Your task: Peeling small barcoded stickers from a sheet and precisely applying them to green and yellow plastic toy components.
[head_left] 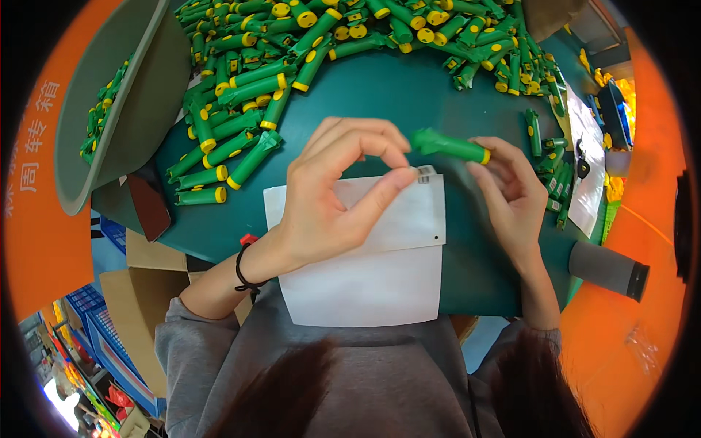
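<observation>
I have the right hand (515,188) grasping a green tube (454,148) by its yellow end, thumb on the near side and fingers on the far side. The tube lies crosswise above the middle of the tabletop (409,84), its crumpled green end toward the left hand (339,193). On that left side, I see thumb and forefinger pinched together at a small label (426,174) with dark printing, the remaining fingers curled loosely. I cannot tell whether the label is free of the white paper (365,288) just under it. That paper lies at the middle of the tabletop's near edge, beneath the left hand.

Toward the far edge I have a heap of green tubes with yellow ends (252,90), spreading down toward the left edge beside a tilted grey bin (164,95). More tubes (535,133) lie near the right edge, next to a white sheet (584,193). A grey cylinder with a black end (607,267) lies at the near right corner.
</observation>
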`<state>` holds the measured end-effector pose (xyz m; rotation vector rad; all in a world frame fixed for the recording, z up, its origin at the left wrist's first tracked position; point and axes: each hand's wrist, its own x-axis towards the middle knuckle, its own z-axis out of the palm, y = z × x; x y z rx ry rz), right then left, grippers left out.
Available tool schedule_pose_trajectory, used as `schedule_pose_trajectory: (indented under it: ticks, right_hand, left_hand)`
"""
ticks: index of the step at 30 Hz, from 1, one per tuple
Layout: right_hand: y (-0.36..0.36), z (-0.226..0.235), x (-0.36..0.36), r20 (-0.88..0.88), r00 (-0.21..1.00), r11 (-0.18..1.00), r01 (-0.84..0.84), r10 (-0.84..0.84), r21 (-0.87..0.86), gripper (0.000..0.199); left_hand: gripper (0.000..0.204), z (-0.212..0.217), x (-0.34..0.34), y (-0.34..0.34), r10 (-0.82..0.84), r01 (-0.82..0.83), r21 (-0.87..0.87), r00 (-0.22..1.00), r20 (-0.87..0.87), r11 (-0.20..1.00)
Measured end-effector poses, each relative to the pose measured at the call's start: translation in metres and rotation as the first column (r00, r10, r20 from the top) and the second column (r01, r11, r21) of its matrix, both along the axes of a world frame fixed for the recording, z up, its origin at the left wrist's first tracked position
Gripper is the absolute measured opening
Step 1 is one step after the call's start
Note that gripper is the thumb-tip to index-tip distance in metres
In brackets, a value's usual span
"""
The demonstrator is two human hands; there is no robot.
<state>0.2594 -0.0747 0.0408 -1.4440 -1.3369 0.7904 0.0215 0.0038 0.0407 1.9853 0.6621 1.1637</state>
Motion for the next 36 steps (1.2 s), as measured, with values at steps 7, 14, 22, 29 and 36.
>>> schedule_pose_trajectory:
  ticks: [7,14,22,29,36]
  right_hand:
    - [0.002,0.006,-0.028,-0.196,0.953,0.972,-0.217,0.231,0.089,0.038]
    - [-0.002,0.007,-0.032,-0.191,0.952,0.97,-0.227,0.24,0.091,0.039]
    - [-0.005,0.006,-0.03,-0.166,0.96,0.973,-0.212,0.225,0.096,0.04]
    - [-0.004,0.007,-0.031,-0.138,0.961,0.97,-0.228,0.239,0.087,0.04]
    - [-0.004,0.005,-0.028,-0.173,0.938,0.95,-0.28,0.301,0.136,0.037]
  left_hand:
    - [0.009,0.028,-0.006,-0.001,-0.121,0.118,-0.194,0.993,-0.001,0.974]
    - [0.008,0.031,-0.011,-0.006,-0.125,0.073,-0.343,0.984,-0.13,0.936]
    - [0.009,0.031,-0.007,-0.008,-0.107,0.054,-0.321,0.983,-0.148,0.946]
    - [0.009,0.03,-0.008,-0.008,-0.097,0.046,-0.315,0.984,-0.148,0.948]
    - [0.014,0.025,-0.004,-0.006,-0.15,0.087,-0.382,0.979,-0.137,0.92]
